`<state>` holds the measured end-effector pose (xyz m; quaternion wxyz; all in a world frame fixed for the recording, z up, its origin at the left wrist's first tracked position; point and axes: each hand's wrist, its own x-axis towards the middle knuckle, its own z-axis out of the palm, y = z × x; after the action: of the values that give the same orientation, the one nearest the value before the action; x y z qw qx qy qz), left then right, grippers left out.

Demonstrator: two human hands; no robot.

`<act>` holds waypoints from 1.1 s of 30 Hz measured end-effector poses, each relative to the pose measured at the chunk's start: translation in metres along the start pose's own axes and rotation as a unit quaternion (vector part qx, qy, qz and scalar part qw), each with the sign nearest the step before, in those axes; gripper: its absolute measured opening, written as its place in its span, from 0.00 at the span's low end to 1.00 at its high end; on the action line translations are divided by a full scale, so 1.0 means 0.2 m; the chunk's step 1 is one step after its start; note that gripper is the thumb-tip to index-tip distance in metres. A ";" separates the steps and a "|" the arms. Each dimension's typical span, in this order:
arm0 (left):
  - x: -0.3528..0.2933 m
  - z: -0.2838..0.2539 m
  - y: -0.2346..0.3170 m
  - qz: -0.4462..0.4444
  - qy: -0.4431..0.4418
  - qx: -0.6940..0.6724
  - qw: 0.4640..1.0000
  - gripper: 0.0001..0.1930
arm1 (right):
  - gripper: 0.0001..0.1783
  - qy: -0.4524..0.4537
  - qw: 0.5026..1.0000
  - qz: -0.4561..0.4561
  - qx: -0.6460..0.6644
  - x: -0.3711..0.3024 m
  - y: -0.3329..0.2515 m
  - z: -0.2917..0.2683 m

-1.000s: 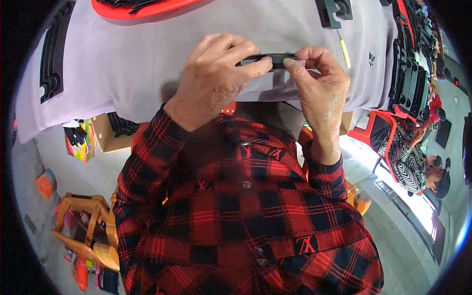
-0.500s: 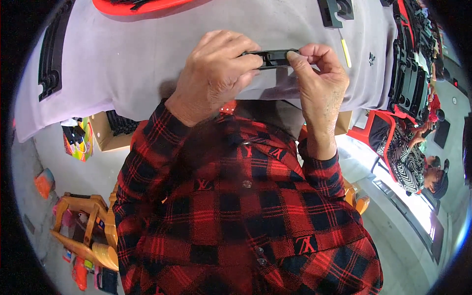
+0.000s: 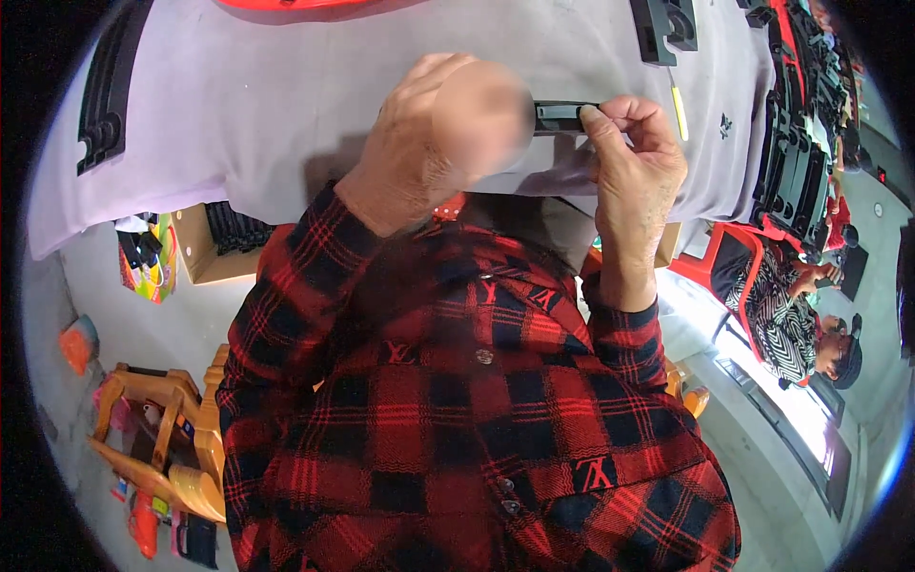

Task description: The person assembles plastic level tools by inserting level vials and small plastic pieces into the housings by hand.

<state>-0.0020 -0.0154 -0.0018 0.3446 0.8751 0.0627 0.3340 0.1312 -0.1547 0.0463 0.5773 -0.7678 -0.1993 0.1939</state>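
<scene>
Over the near part of the cloth-covered table (image 3: 248, 114), a slim black plastic part (image 3: 559, 117) is held up, with a long slot along its face. My right hand (image 3: 637, 162) pinches its right end between thumb and fingers. At the part's left end is my left hand (image 3: 434, 133); a blur covers its fingers, so their grip on the part does not show. Beyond the right hand lies a thin tool with a yellow handle (image 3: 680, 112), beside a notched black piece (image 3: 656, 33). Small black bits (image 3: 726, 126) rest farther right.
Long black strips (image 3: 107, 91) line the table's left side. A red tray (image 3: 305, 3) stands at the far edge. Black parts (image 3: 789, 181) crowd the right side, near a seated person (image 3: 777, 315). Below the table are a cardboard box (image 3: 198, 257) and a wooden chair (image 3: 152, 448).
The black part and both hands have shifted slightly right in the picture. More of the left hand is now blurred, hiding the fingers that were on the part. The right hand keeps its pinch.
</scene>
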 end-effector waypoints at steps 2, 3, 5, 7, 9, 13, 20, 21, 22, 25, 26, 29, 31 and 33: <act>0.00 0.00 0.00 -0.001 -0.002 0.003 1.000 0.09 | 0.07 -0.010 1.000 -0.001 0.012 0.00 0.00 -0.01; 0.00 0.01 0.00 -0.001 -0.001 0.003 1.000 0.09 | 0.07 -0.006 1.000 0.002 0.016 0.01 0.01 -0.01; 0.00 0.01 0.00 -0.001 0.001 0.000 1.000 0.09 | 0.07 -0.003 1.000 0.006 0.020 0.01 0.01 -0.01; 0.00 0.01 0.00 0.000 0.001 -0.001 1.000 0.09 | 0.07 -0.010 0.999 0.019 0.035 0.01 0.00 -0.02; 0.00 0.01 0.00 0.000 0.001 -0.002 1.000 0.09 | 0.06 -0.010 0.998 0.039 0.048 0.01 -0.02 -0.03; 0.00 0.00 0.00 0.001 -0.003 0.003 1.000 0.09 | 0.06 0.003 1.000 0.003 0.015 0.01 0.02 -0.02; 0.00 0.00 -0.01 0.008 -0.007 -0.001 1.000 0.09 | 0.06 0.013 1.000 0.009 0.010 0.01 0.01 -0.03; 0.00 0.00 0.00 0.008 -0.007 0.000 1.000 0.09 | 0.06 0.010 0.999 0.025 0.035 0.02 0.00 -0.03; 0.00 0.00 0.00 0.005 -0.006 0.000 1.000 0.09 | 0.06 0.008 0.997 0.042 0.060 0.02 -0.01 -0.04; 0.00 0.01 0.00 0.001 -0.004 0.001 1.000 0.09 | 0.06 -0.003 0.994 0.057 0.095 0.03 -0.01 -0.05; 0.00 0.01 0.00 0.001 -0.002 0.002 1.000 0.09 | 0.06 -0.002 0.994 0.057 0.095 0.03 -0.01 -0.04; 0.00 0.01 0.00 0.000 -0.008 0.002 1.000 0.09 | 0.06 0.013 0.997 0.044 0.067 0.02 0.00 -0.03; 0.01 0.00 0.00 0.001 -0.007 0.003 1.000 0.09 | 0.05 0.015 0.999 0.025 0.039 0.01 0.00 -0.02; 0.01 0.01 0.00 0.002 -0.007 0.003 1.000 0.10 | 0.05 0.010 0.999 0.024 0.038 0.01 0.01 -0.01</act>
<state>-0.0001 -0.0151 -0.0022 0.3420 0.8783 0.0597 0.3288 0.1342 -0.1567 0.0454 0.6032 -0.7518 -0.1671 0.2075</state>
